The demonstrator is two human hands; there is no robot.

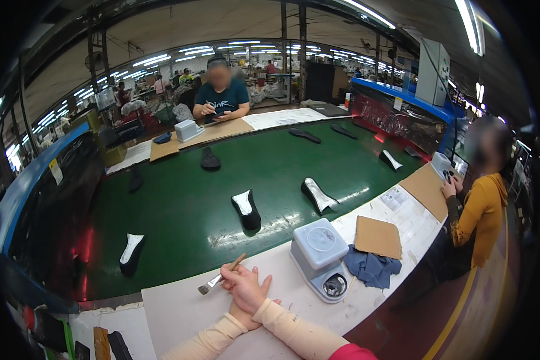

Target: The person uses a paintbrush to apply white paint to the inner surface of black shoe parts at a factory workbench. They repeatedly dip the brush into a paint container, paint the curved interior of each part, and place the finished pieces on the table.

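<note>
My right hand is closed around a flat paintbrush, its bristles pointing down to the left above the white-covered table edge. Crossed beneath the right wrist lies my left hand, mostly hidden; the fingertips that show are stretched out, with nothing seen in them. To the right stands a grey-blue glue dispenser with a dark round well at its front. Beyond my hands, on the green conveyor belt, are a black shoe insole with a white patch, another insole and a third insole.
A cardboard piece and a crumpled blue cloth lie beside the dispenser. Across the belt sits a co-worker; another person works at the right. Blue-framed machine housings bound the belt. Tools lie at lower left.
</note>
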